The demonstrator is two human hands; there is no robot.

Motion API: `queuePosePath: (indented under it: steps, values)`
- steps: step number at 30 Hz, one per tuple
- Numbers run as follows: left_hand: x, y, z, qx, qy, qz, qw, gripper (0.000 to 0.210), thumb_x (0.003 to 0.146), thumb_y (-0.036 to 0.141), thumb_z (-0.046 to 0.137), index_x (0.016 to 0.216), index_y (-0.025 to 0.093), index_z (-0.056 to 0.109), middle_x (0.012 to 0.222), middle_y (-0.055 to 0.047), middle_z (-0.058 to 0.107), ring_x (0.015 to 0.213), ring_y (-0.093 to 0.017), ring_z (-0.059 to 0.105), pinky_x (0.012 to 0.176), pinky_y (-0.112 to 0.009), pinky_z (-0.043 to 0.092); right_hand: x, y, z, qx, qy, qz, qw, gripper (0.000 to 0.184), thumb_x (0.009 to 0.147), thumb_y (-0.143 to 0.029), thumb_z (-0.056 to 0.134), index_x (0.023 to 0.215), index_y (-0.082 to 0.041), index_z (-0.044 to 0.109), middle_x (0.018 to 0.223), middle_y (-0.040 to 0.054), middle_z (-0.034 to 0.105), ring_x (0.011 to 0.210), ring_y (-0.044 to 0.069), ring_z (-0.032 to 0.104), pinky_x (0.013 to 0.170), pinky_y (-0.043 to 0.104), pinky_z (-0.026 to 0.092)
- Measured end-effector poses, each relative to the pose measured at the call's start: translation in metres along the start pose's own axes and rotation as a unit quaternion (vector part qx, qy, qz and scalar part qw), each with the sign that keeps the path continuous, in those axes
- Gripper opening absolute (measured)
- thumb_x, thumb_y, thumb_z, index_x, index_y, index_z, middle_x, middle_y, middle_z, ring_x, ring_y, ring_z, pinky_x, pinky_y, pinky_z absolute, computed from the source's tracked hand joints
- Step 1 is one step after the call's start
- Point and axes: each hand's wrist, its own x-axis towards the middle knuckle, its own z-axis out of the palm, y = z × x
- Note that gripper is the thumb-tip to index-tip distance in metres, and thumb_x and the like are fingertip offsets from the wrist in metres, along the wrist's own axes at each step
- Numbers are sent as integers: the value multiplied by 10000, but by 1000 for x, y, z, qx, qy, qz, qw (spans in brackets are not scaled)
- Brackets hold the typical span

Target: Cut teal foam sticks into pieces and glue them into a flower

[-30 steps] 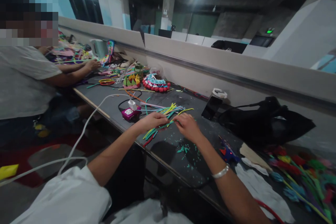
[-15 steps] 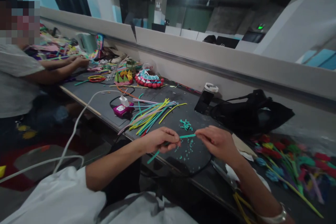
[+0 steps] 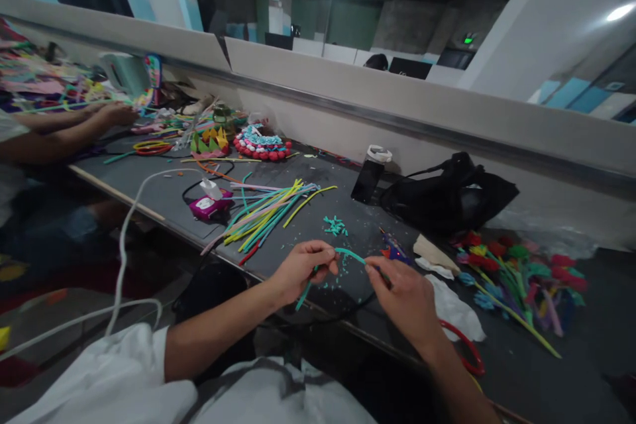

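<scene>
Straight between the two hands half a second ago, the green strip [image 3: 350, 253] now bows upward in a shallow arch, and the right hand [image 3: 405, 291] has dropped lower relative to the left hand [image 3: 305, 269].

Left forearm and wrist run almost in one line from the lower left, rising toward the middle. Thumb and forefinger pinch the strip, the other fingers curl in beneath, and a free length slants down below the palm. From the lower right, the other forearm angles up and leftward; the back of that hand faces up, thumb and fingers pointing toward its partner and pinching the strip's far end. Between the hands, the strip spans the gap above the near part of the dark tabletop [image 3: 166, 195].

Green snippets [image 3: 336, 226] lie heaped just beyond it, with smaller crumbs scattered nearby. A bundle of coloured strips [image 3: 271, 212] rests farther left, while a blue tool [image 3: 395, 248] lies just past the right hand.
</scene>
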Motion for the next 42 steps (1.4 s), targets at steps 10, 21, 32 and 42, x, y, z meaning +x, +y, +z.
queuePosePath:
  steps: [10, 21, 32, 42]
  values:
    - [3, -17, 29, -152, 32, -37, 987, 312, 648, 307, 811, 890, 129, 727, 795, -76, 705, 723, -160, 628, 687, -248, 473, -31, -44, 43, 151, 3, 132, 980, 196, 916, -292, 490, 939, -253, 680, 834, 0, 750, 718, 161, 707, 644, 240, 503]
    - [1, -18, 24, -111, -1, -77, 991, 277, 574, 237, 859, 791, 102, 751, 656, -25, 669, 620, -92, 574, 616, -196, 409, -22, -29, 30, 186, 85, 125, 971, 251, 936, -312, 527, 1133, -214, 649, 965, 40, 687, 847, 154, 641, 775, 261, 506]
    - [-10, -9, 15, -1, -104, -150, 983, 282, 640, 320, 811, 792, 100, 721, 689, -41, 676, 527, -67, 502, 494, -197, 366, -18, -15, 14, 187, -9, 25, 982, 131, 928, -243, 565, 911, -244, 695, 871, 16, 628, 863, 167, 586, 783, 290, 475]
    - [-7, -9, 10, 36, -190, -198, 961, 267, 643, 315, 774, 747, 79, 707, 539, -1, 554, 421, -52, 389, 411, -203, 166, -27, -12, 13, 186, -53, -22, 981, 172, 968, -256, 494, 908, -215, 650, 879, 31, 621, 855, 172, 569, 788, 297, 447]
